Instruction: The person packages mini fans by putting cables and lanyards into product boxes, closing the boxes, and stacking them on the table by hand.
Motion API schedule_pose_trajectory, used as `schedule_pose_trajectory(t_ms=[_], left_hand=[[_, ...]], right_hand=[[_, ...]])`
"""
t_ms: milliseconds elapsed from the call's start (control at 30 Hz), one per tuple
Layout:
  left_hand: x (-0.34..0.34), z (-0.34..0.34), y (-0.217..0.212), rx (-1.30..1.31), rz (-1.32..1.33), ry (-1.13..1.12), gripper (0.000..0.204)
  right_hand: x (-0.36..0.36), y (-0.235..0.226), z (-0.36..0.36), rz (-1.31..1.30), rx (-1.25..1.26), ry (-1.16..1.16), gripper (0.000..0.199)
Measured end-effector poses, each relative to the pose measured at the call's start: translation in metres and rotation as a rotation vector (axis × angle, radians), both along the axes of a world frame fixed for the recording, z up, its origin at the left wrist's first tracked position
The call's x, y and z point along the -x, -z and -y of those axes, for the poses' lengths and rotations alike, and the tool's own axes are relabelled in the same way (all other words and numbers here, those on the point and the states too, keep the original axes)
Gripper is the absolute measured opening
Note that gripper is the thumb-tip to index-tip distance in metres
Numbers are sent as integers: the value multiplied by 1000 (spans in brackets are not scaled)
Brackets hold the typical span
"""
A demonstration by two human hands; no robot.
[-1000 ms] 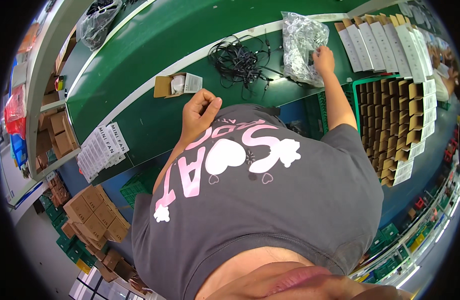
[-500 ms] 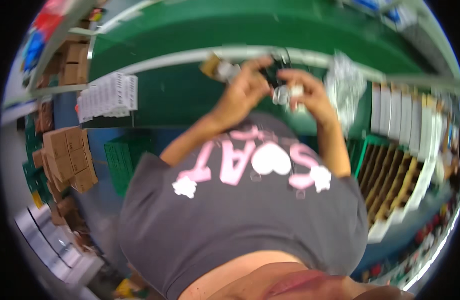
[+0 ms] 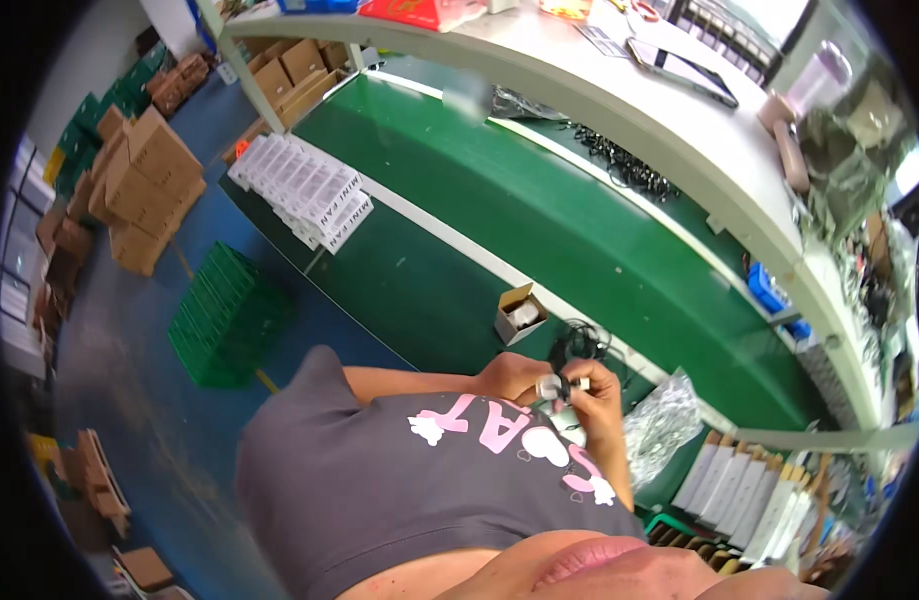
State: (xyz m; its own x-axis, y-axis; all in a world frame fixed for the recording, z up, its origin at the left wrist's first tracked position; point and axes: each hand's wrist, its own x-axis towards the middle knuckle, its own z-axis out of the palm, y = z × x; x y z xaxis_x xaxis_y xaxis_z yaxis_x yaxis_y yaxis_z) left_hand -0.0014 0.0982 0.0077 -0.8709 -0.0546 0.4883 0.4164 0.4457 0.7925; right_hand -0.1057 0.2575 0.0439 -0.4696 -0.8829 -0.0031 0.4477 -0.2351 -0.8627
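My left hand (image 3: 509,377) and my right hand (image 3: 601,398) are close together in front of my shirt, at the near edge of the green bench. Between the fingertips sits a small piece with a clear, greyish rounded end (image 3: 548,387), a black middle and a white tip. My right fingers pinch its black and white part. The left fingers are curled against the rounded end, partly hidden. Just below the hands shows a white rounded object (image 3: 567,426). Black cables (image 3: 582,342) lie looped beyond my hands. An open small carton (image 3: 515,322) with a white item inside stands to their left.
Stacked white printed boxes (image 3: 301,185) lie on the bench at left. A crumpled clear plastic bag (image 3: 664,428) is right of my hands, near upright white cartons (image 3: 734,490). A white shelf (image 3: 579,75) holding a phone (image 3: 682,70) overhangs the far side. A green crate (image 3: 219,320) stands on the floor.
The view has swung, bringing the shelf into sight and shifting my hands lower in it. My hands have come closer together around the small piece. The cable loops now show beyond them.
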Motion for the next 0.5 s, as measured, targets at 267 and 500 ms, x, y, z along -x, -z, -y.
schedule_pose_trajectory(t_ms=[267, 500], left_hand=[[-3, 30, -22, 490, -90, -16, 23], [-3, 9, -30, -443, 225, 84, 24]], right_hand=[[18, -10, -3, -599, -255, -207, 18], [-4, -9, 26, -13, -23, 314, 12]])
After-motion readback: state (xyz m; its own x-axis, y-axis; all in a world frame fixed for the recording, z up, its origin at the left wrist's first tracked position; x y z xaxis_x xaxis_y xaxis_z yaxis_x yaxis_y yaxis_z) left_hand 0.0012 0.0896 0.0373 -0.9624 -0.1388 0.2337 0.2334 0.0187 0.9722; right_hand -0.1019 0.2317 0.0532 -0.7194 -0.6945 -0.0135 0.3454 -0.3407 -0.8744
